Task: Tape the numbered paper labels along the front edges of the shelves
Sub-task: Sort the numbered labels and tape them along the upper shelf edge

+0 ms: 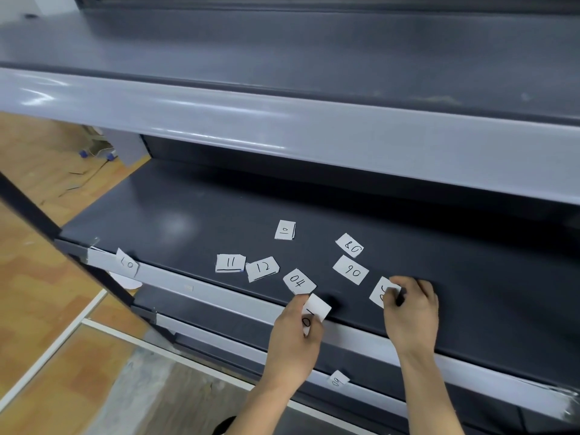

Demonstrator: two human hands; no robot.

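Note:
Several white paper labels with handwritten numbers lie on the dark middle shelf (194,221): 10 (285,230), 11 (230,263), 12 (262,267), 04 (298,281), 08 (349,245) and 06 (350,270). My left hand (295,334) pinches a label (315,312) at the shelf's pale front edge (219,293). My right hand (411,312) has its fingertips closed on the label 05 (378,293), which lies on the shelf. Another label (128,263) is stuck on that front edge at the left. One more label (337,379) sits on the front edge of the shelf below.
A pale grey upper shelf (282,127) overhangs the work area. Further dark shelves (238,328) step out below. A dark upright post (28,211) runs diagonally at the left. Wooden floor (40,309) with cables and scraps lies beyond.

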